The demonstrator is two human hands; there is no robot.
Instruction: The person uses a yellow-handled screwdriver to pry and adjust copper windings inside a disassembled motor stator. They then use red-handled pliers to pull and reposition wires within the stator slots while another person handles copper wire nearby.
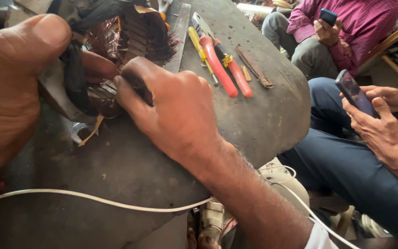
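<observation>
left hand (pixel 10 78), right hand (pixel 171 106) grip copper-wound stator (pixel 116 50).

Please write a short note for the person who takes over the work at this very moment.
Left hand: grips the motor stator and steadies it on the dark bench.
Right hand: closed, fingers pressed against the copper windings; any tool in it is hidden.
Pliers and screwdriver lie beside the stator.
Done: cannot tell.
Left: the windings are not yet out.
</observation>
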